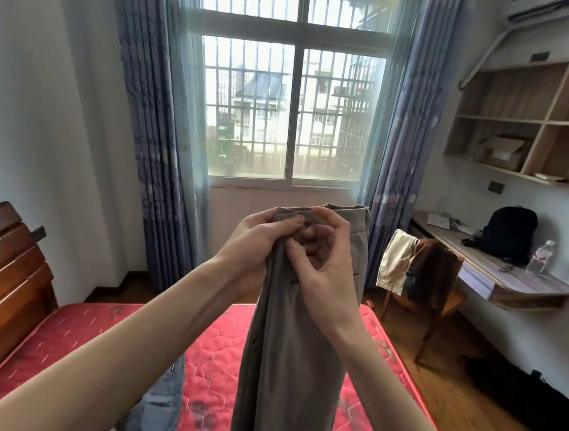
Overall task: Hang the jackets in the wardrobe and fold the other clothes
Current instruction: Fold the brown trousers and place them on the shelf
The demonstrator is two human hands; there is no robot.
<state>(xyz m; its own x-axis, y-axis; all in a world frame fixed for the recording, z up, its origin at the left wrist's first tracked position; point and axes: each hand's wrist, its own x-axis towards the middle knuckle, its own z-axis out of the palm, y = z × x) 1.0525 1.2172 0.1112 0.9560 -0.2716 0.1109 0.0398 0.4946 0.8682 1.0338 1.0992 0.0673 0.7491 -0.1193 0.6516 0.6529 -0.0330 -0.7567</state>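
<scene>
Holding up the trousers (300, 337) by the waistband w/ both hands together, left hand (260, 244) & right hand (323, 263) pinching it, over our red bed (213, 346).

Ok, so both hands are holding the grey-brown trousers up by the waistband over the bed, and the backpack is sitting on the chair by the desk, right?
Not quite. The head view shows the left hand and right hand gripping the grey-brown trousers by the waistband over the bed, but the backpack sits on the desk. The chair holds draped clothes.
</scene>
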